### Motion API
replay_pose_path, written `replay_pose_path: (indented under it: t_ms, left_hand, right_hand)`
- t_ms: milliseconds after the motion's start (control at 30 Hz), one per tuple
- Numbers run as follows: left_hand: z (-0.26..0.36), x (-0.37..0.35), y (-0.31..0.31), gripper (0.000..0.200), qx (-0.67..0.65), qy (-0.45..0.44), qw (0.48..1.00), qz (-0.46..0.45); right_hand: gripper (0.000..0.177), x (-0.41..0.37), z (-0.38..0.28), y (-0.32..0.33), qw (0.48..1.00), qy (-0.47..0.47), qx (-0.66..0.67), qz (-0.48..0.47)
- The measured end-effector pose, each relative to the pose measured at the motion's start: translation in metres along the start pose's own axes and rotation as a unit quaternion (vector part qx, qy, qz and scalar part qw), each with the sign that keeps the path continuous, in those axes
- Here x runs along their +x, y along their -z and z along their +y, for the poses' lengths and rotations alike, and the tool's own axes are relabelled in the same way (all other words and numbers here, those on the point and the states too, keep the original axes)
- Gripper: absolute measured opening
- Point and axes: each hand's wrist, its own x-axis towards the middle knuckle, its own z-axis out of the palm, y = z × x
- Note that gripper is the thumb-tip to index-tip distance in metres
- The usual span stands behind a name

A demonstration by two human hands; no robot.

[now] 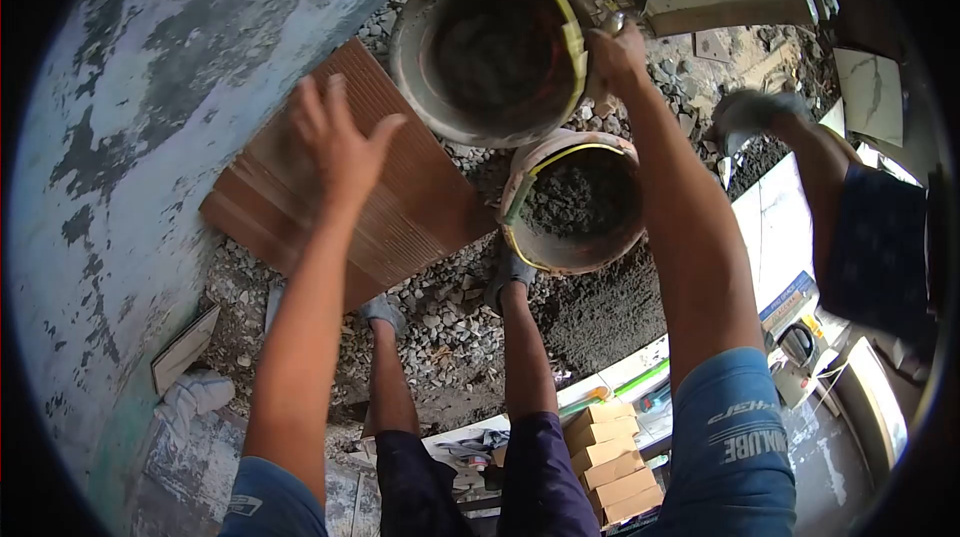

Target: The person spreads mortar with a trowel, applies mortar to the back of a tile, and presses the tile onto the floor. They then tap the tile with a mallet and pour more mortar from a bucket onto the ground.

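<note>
The tile [425, 182] sits on the gravel [440, 352] beside the peeling wall [150, 127], its ridged brown back showing. The left hand [338, 142] is over it, fingers spread and grip released; whether the palm touches the surface I cannot tell. The right hand [617, 62] is at the side of the big bucket [412, 67], its grip curled round a shiny-ended object [617, 23] mostly hidden by the fingers. Just below stands the small bucket [575, 259], with dark, lumpy mortar [575, 195] inside. To the right, another person's foot [755, 115] rests near some pale tiles [780, 207].
</note>
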Motion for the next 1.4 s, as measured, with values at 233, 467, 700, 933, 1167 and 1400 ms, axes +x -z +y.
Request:
replay_pose_path:
  t_ms: [233,467,700,933,1167,1400]
  left_hand:
    - [-0.098,-0.04,0.022,0.094,0.069,0.047,0.996,-0.023]
    - [-0.097,-0.038,0.031,0.093,0.097,0.044,0.992,-0.061]
    - [-0.146,-0.076,0.049,0.098,0.113,0.294,0.943,0.106]
    - [-0.207,-0.156,0.051,0.085,-0.45,0.594,0.666,-0.025]
    - [-0.241,-0.169,0.073,0.064,-0.651,0.485,0.562,-0.16]
    - [-0.176,-0.162,0.142,0.054,-0.51,0.377,0.76,-0.143]
  right_hand:
    - [0.058,0.025,0.017,0.044,0.998,0.017,-0.037,0.038]
    - [0.043,-0.14,-0.028,0.063,0.967,-0.021,0.248,0.044]
    - [0.039,-0.214,-0.035,0.015,0.959,-0.013,0.209,0.193]
    - [0.035,-0.351,0.002,-0.059,0.962,-0.113,0.235,0.088]
    - [0.03,-0.365,0.039,-0.123,0.932,-0.154,0.314,0.093]
    - [0.02,-0.421,0.044,-0.087,0.957,-0.152,0.245,0.014]
